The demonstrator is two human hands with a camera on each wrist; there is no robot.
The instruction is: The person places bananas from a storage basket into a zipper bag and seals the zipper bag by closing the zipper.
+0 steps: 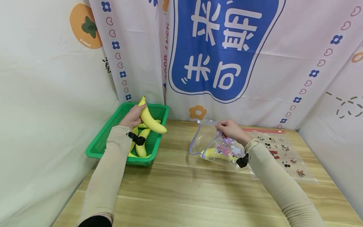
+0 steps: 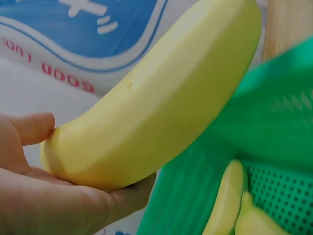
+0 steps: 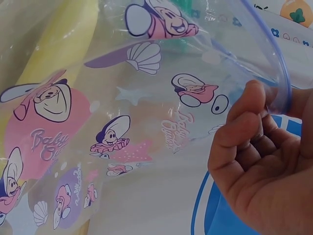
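A yellow banana (image 1: 151,120) is gripped near its upper end by my left hand (image 1: 132,117), above a green basket (image 1: 93,148). In the left wrist view the thumb and fingers wrap round one end of this banana (image 2: 151,103). My right hand (image 1: 233,130) pinches the purple-edged rim of a clear zip bag (image 1: 208,138) printed with cartoon figures, holding its mouth apart. Inside that bag lies another banana (image 1: 213,153). The right wrist view shows the bag's rim between the thumb and curled fingers (image 3: 234,142).
Several more bananas (image 1: 141,145) lie in the basket. A second clear bag (image 1: 295,164) with a red strip and small printed figures lies flat at the right of the wooden table (image 1: 181,195). Printed cloth (image 1: 141,63) hangs behind the table.
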